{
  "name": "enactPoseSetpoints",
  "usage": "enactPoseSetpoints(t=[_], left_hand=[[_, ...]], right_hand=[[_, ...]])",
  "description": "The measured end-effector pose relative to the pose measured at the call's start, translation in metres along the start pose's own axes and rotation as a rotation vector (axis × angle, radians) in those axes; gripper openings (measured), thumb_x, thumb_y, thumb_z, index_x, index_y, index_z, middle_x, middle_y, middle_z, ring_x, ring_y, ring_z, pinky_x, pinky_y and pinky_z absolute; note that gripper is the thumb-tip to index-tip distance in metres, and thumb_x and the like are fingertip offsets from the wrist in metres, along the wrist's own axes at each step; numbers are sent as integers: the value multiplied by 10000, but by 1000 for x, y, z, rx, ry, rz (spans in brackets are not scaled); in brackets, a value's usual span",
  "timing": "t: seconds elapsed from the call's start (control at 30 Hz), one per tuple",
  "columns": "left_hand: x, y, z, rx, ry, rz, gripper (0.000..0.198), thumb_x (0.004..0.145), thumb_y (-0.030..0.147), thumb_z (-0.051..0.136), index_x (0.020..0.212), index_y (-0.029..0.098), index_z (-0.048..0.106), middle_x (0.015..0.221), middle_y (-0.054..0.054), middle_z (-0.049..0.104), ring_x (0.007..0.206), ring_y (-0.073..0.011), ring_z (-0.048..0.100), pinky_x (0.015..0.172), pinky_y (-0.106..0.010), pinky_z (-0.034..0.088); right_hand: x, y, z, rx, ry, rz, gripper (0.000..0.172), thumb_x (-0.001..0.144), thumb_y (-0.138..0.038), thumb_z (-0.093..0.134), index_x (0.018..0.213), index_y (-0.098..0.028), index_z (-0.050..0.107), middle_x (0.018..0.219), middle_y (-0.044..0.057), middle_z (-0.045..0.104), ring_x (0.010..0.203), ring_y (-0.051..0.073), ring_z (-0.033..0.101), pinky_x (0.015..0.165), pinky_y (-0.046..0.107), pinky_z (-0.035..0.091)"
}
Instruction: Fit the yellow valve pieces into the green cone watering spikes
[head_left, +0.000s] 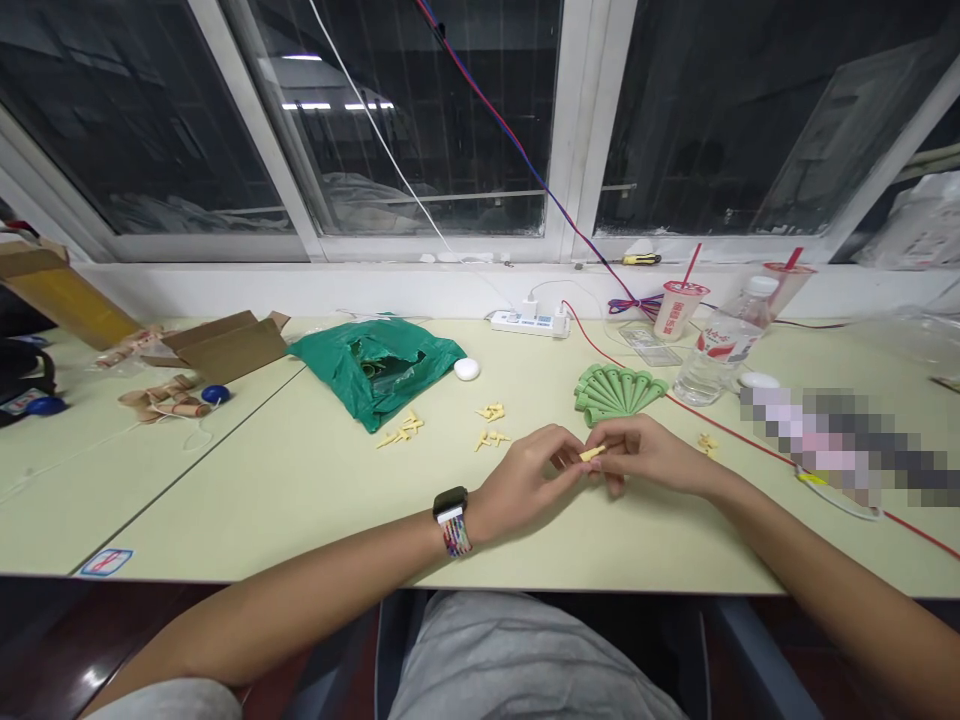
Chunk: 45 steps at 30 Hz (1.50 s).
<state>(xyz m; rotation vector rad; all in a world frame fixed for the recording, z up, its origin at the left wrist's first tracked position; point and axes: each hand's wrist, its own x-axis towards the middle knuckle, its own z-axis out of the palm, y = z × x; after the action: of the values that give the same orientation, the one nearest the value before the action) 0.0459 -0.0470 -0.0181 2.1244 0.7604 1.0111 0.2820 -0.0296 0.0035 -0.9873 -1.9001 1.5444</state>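
Note:
Over the table, my left hand point(529, 482) and my right hand point(651, 455) meet at the fingertips. Between them they pinch a small yellow plastic piece point(592, 453), thin at one end; the fingers hide part of it. A wristwatch point(451, 505) with a multicoloured band is on my left wrist. Just beyond my right hand lies a fan of green plastic cones point(619, 388). Similar yellow pieces lie in small groups on the tabletop: one pile point(403, 428) near the bag, two groups point(491, 411) beyond my left hand, and a few pieces point(706, 443) behind my right wrist.
A green plastic bag point(337, 362), torn open, lies beside a white rounded object point(466, 369). At the back are a power strip point(525, 323), a drink cup point(677, 312) and a water bottle point(716, 350). A red cable point(739, 432) crosses the right side. Cardboard point(225, 345) and wooden toys point(169, 400) lie left.

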Motion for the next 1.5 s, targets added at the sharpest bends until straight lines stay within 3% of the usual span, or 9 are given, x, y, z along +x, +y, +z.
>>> enactPoseSetpoints(t=[0.13, 0.33, 0.6, 0.83, 1.17, 1.3, 1.5], left_hand=[[-4, 0, -4, 272, -101, 106, 240, 1121, 386, 426, 1127, 217, 597, 1058, -93, 665, 905, -209, 655, 785, -346, 493], [-1, -5, -8, 429, -189, 125, 214, 1136, 338, 329, 1082, 218, 498, 1022, -76, 623, 831, -204, 622, 727, -348, 466], [-5, -13, -4, 483, -260, 199, 104, 1081, 261, 394, 1042, 225, 484, 959, -75, 618, 734, -207, 576, 660, -355, 451], [-6, -10, -2, 394, -299, 118, 199, 1115, 357, 338, 1026, 232, 465, 969, -71, 625, 744, -209, 584, 678, -350, 448], [-1, -6, 0, 73, -190, -60, 384, 1131, 448, 290, 843, 237, 430, 798, -17, 575, 724, -190, 542, 704, -340, 407], [0, -5, -1, 138, -133, -86, 400, 1121, 476, 328, 817, 234, 422, 724, 5, 519, 660, -181, 490, 653, -333, 344], [-2, 2, -7, 254, -78, -88, 200, 1092, 375, 440, 1026, 226, 556, 884, -11, 653, 772, -182, 588, 704, -304, 390]], right_hand=[[-2, 0, 1, -7, -82, 2, 463, 916, -608, 756, 944, -147, 719, 851, 93, 780, 612, 157, 694, 580, 275, 562], [3, 5, 8, -4, -28, 2, 490, 905, -629, 755, 907, -142, 696, 795, 85, 775, 547, 145, 680, 528, 254, 535], [2, 5, 13, 66, -78, 52, 461, 837, -584, 835, 859, -151, 679, 731, 67, 760, 549, 162, 701, 522, 257, 557], [1, 7, 15, 39, -77, 72, 436, 840, -554, 844, 846, -147, 687, 717, 67, 757, 559, 173, 715, 526, 254, 557], [2, 11, 20, -90, 30, -56, 337, 930, -494, 772, 853, -176, 692, 745, 63, 763, 608, 191, 730, 601, 292, 560], [4, 8, 20, -214, 120, -113, 253, 953, -431, 731, 859, -197, 707, 687, 33, 727, 588, 176, 676, 597, 298, 518], [3, 6, 12, -264, 164, -101, 212, 932, -379, 722, 836, -193, 686, 637, 11, 691, 583, 163, 638, 606, 288, 484]])
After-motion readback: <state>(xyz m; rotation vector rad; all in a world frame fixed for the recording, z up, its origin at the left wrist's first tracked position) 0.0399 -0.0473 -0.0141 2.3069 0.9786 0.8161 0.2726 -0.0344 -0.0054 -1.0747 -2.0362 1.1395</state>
